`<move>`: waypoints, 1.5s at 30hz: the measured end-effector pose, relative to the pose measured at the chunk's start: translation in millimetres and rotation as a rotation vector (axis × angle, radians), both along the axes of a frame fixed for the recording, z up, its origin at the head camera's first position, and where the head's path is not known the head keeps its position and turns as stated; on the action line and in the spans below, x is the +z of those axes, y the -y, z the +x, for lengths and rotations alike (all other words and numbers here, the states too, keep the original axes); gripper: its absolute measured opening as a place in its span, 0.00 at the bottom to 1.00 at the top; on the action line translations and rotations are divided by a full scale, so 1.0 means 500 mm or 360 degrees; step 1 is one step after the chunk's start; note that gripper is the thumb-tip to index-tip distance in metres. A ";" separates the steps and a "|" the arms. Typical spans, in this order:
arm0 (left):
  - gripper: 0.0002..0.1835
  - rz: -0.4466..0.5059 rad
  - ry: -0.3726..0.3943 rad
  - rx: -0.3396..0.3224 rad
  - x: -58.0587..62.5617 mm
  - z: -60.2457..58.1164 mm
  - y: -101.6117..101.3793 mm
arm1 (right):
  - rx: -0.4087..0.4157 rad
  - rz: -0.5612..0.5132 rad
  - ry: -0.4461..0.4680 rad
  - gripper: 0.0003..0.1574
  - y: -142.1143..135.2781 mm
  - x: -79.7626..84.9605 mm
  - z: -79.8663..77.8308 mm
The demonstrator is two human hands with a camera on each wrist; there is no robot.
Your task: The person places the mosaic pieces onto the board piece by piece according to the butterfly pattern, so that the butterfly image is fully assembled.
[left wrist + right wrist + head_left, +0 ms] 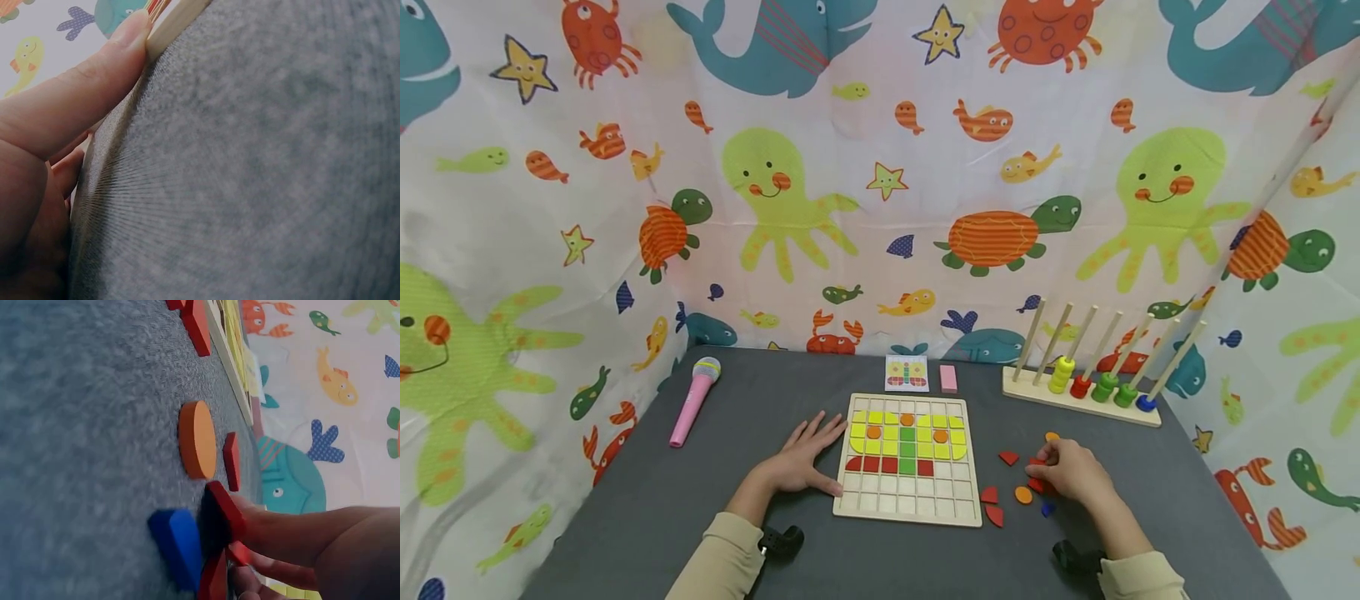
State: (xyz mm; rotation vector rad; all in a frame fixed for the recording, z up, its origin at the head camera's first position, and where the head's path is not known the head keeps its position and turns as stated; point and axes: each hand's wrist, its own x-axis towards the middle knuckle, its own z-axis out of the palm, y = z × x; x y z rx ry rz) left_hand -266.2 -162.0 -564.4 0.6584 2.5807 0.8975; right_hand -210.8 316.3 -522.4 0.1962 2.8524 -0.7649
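A wooden grid board (917, 505) holds yellow, orange, green and red tiles in a butterfly-like pattern. My left hand (801, 458) lies with fingers spread along the board's left side, the thumb (119, 59) touching its edge. To the right of the board, my right hand (1071, 471) pinches a red piece (226, 509) between thumb and fingers, tilted just over the table. More red pieces (214, 578) sit right under those fingers, partly hidden. Close by lie a blue piece (178, 547), an orange disc (197, 440) and another red piece (232, 461).
Several red pieces (993, 516) lie beside the board's right edge. A pattern card (907, 373) and a pink block (948, 379) are behind the board. At back right stands a peg counter (1078, 402) with coloured rings; a pink toy microphone (694, 402) lies at left.
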 end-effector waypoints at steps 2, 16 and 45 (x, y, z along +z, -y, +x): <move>0.65 -0.0002 -0.0004 -0.0007 0.000 0.000 0.000 | -0.0025 -0.0045 -0.0072 0.19 0.009 -0.003 -0.003; 0.66 0.0023 -0.0017 -0.0007 -0.003 -0.005 -0.002 | 0.0315 -0.0314 -0.0337 0.04 0.242 -0.017 -0.010; 0.63 -0.0028 -0.0030 -0.0025 0.005 -0.003 0.001 | 0.0215 -0.0256 -0.0387 0.07 0.247 -0.021 -0.007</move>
